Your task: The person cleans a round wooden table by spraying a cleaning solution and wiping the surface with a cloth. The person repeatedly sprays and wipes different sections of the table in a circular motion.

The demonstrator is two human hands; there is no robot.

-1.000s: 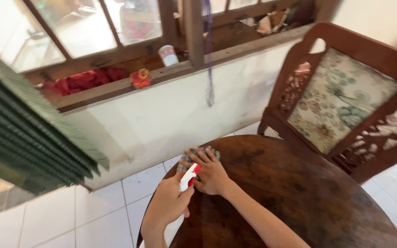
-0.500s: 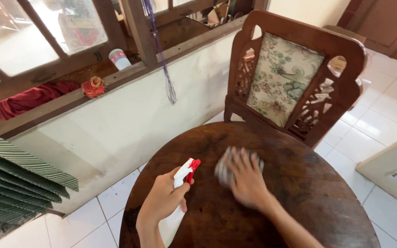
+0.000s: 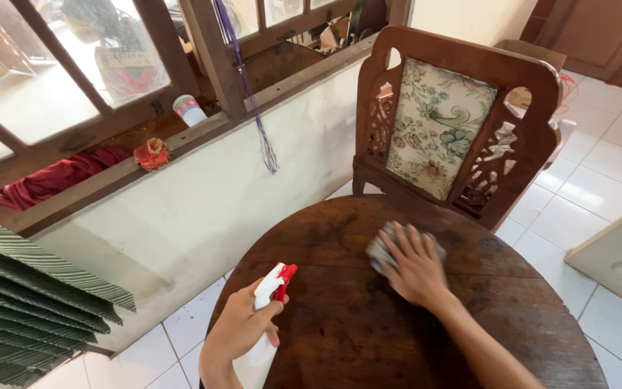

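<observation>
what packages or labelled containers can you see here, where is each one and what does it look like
Spray bottle: in the left hand, over the round table's near-left edge; white body, red trigger tip.
Cup: upright on the window ledge; white with a pink and blue printed band.
Cardboard box: behind the chair, brown.

Bare round table lies open around the hands; carved chair blocks the far edge.

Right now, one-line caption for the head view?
Right hand presses a cloth on a round wooden table; left hand holds a spray bottle.
</observation>
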